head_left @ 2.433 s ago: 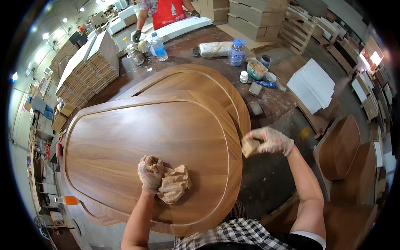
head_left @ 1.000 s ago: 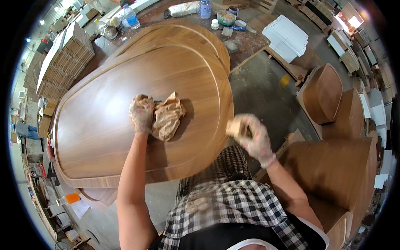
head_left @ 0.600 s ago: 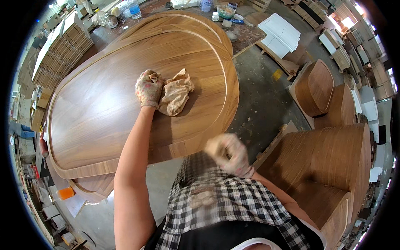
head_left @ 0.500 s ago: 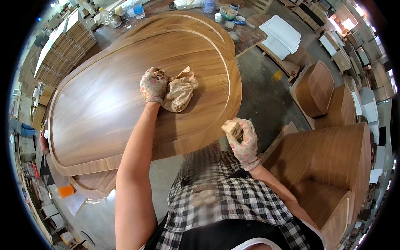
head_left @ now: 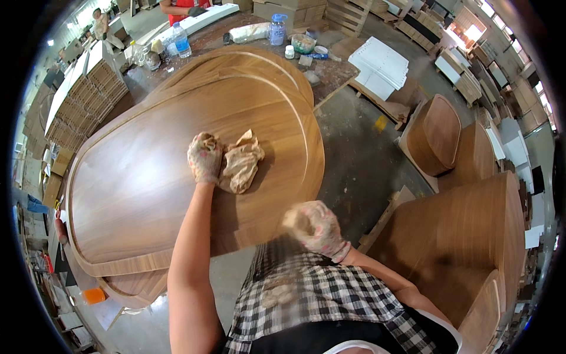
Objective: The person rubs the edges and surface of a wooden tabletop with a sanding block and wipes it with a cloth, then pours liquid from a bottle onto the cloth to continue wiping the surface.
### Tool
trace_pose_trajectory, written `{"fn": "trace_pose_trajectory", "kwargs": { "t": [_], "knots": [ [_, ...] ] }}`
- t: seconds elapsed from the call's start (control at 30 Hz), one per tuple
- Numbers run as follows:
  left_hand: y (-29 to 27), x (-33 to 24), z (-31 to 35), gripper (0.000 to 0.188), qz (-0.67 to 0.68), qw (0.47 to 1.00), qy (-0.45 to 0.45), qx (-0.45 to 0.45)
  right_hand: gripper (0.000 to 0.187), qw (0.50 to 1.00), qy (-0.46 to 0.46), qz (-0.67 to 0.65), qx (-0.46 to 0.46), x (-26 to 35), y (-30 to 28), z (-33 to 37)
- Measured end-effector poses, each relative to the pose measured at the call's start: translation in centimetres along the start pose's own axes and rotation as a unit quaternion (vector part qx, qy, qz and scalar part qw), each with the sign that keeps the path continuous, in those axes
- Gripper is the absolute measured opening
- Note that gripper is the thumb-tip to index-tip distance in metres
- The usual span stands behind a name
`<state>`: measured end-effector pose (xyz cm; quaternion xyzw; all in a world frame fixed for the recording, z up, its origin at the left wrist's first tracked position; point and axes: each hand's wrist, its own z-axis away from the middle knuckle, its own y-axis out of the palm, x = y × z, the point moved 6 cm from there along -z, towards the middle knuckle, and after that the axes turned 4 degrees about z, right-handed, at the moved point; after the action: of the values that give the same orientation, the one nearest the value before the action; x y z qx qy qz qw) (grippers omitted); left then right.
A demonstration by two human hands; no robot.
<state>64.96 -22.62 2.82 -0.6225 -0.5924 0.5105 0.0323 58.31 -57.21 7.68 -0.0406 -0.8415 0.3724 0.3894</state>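
Note:
My left hand, in a patterned fabric glove, is closed on a crumpled tan cloth whose loose part spreads to the right. Both rest on a large rounded wooden tabletop with a pale line running inside its edge. My right hand, gloved the same way, is curled around a small tan block smeared by motion. It hovers by the tabletop's near right edge, in front of my checkered apron.
Bottles, a tub and a wrapped bundle lie on the workbench behind. Curved wooden pieces stand at right; white panels lie beyond. Stacked boards rise at left. A co-worker in red is at the far side.
My right hand has swung left with the block, closer to the tabletop's near edge. The left hand stays on the cloth. The whole view has tilted up, showing more of the far side.

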Motion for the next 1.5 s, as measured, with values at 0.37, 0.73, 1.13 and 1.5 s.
{"fn": "trace_pose_trajectory", "kwargs": {
  "t": [0.37, 0.73, 1.13, 1.5],
  "knots": [
    [-1.8, -0.4, 1.4, 0.017, 0.002, 0.996, -0.084, 0.027, 0.045, 0.999, -0.037, -0.032, -0.002, -17.7, -5.2, -15.9],
    [-3.0, -2.4, 1.9, 0.013, 0.027, 0.989, -0.129, -0.059, 0.043, 0.982, -0.137, -0.118, 0.053, -24.8, 5.3, -40.2],
    [3.5, 0.9, -17.8, 0.023, 0.292, 0.91, -0.223, -0.191, 0.046, 0.957, 0.07, -0.277, 0.043, -32.1, -3.7, -31.1],
    [20.9, -15.4, -12.0, 0.045, -0.2, 0.927, 0.2, 0.247, 0.04, 0.875, 0.308, -0.368, -0.062, -37.4, -7.0, -17.7]
  ]
}}
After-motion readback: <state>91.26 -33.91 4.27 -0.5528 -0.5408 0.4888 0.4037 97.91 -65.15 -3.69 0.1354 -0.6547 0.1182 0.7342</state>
